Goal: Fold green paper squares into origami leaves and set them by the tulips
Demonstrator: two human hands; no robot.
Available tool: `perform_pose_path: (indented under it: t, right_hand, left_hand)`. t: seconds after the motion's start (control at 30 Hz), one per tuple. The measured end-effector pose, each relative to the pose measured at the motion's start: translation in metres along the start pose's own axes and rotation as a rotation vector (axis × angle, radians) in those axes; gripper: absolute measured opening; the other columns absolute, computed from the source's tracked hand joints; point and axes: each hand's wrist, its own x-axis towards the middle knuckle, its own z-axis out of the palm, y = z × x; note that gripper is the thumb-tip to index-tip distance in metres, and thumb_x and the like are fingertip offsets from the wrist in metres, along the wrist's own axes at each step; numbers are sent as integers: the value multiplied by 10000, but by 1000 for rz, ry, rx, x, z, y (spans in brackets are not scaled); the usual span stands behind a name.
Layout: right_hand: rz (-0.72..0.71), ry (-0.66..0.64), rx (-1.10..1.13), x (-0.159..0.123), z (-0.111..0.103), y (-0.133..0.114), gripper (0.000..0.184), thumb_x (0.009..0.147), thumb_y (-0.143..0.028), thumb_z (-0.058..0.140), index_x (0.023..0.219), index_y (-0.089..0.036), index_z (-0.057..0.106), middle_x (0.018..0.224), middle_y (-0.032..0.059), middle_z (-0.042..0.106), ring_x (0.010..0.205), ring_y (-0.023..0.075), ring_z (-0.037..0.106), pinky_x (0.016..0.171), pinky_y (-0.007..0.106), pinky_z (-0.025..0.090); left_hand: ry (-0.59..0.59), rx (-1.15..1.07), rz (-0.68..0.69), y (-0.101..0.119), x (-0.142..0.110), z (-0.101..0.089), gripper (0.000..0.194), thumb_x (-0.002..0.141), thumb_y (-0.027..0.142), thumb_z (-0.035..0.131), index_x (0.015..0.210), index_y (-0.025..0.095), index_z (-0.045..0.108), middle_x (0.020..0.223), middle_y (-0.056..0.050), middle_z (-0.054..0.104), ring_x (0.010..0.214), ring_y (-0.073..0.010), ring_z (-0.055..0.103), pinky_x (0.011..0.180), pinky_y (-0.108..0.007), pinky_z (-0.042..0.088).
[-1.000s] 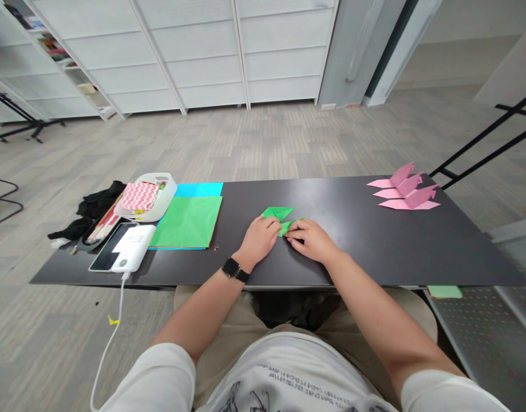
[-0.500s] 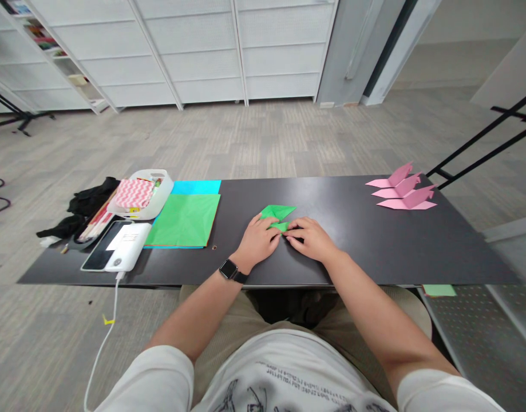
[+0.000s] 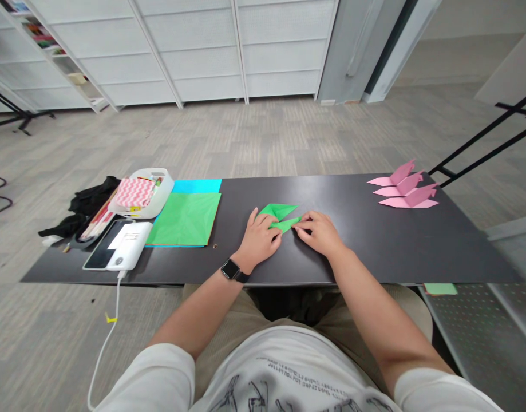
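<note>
At two o'clock, pink paper birds (image 3: 407,186); at ten, a basket (image 3: 161,205) holding a patterned bundle (image 3: 134,193). Your left hand (image 3: 260,237) spreads over green paper (image 3: 278,210); your right hand (image 3: 319,232) pinches its tip.

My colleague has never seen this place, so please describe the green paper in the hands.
At the middle of the dark table, the left hand and right hand touch one folded green paper. Unlike the flat green sheet to its left, it has narrow, pointed flaps.
</note>
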Motion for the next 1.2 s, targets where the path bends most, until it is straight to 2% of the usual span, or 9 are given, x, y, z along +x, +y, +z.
perform_pose_path:
  t: [0.37,0.5,0.63,0.77,0.83,0.93,1.03,1.13,1.2]
  right_hand:
    - [301,126,-118,0,0,19,235,971,-349,661,1048,-314,880,1012,87,690,973,275,598,876,442,445]
    - [353,189,-124,0,0,22,243,976,-345,646,1038,-286,874,1036,100,698,1003,294,609,904,471,461]
    - [247,272,-30,2,-3,16,272,998,-306,598,1073,-263,856,1033,106,712,1002,290,635,920,471,503]
    - [-2,99,94,4,-1,0,279,1012,-253,585,1114,-274,844,1040,82,745,994,258,669,942,443,530]
    - [-76,6,100,5,2,-8,263,1006,-249,611,1118,-296,845,1094,76,756,1028,257,675,961,450,530]
    - [-114,-58,85,4,6,-14,251,992,-239,644,1123,-313,845,1145,68,761,1076,260,675,996,468,520]
    - [-108,-62,74,4,6,-14,233,985,-240,656,1094,-311,849,1162,62,764,1100,260,676,1004,469,513]
    - [-92,-63,64,4,4,-12,226,986,-243,656,1087,-306,848,1176,60,768,1101,257,685,994,464,514]
    - [-79,-63,59,4,3,-10,227,987,-240,655,1093,-303,845,1181,59,771,1098,258,691,993,466,516]
  left_hand:
    - [-3,8,-17,1,-2,2,188,1001,277,651,972,291,837,1243,-45,736,1269,-274,599,1356,-661,174]
    - [6,16,-11,1,-3,2,201,1012,287,643,966,287,839,1254,-44,736,1270,-274,605,1352,-668,175]
    - [17,23,-7,2,-3,0,198,1010,297,649,1008,301,847,1289,-45,725,1290,-280,598,1353,-676,166]
    - [-13,37,26,7,-3,-2,232,1005,322,661,1169,333,825,1349,-68,691,1349,-314,564,1345,-723,111]
    - [-21,45,34,9,-2,-4,261,1003,320,664,1223,343,804,1387,-75,671,1379,-327,544,1340,-740,97]
    - [10,33,7,8,-2,-5,237,1007,295,655,1192,340,797,1402,-63,664,1395,-315,536,1351,-714,102]
    - [104,-15,-97,0,-3,-6,159,1011,283,648,1110,296,772,1328,-64,691,1356,-286,566,1361,-660,140]
    - [198,-59,-244,-10,-5,-5,104,987,296,690,1079,263,725,1279,-75,691,1289,-277,602,1337,-627,231]
    - [208,-104,-288,-18,-6,-4,83,975,302,709,1041,252,712,1271,-77,682,1259,-268,619,1298,-592,319]
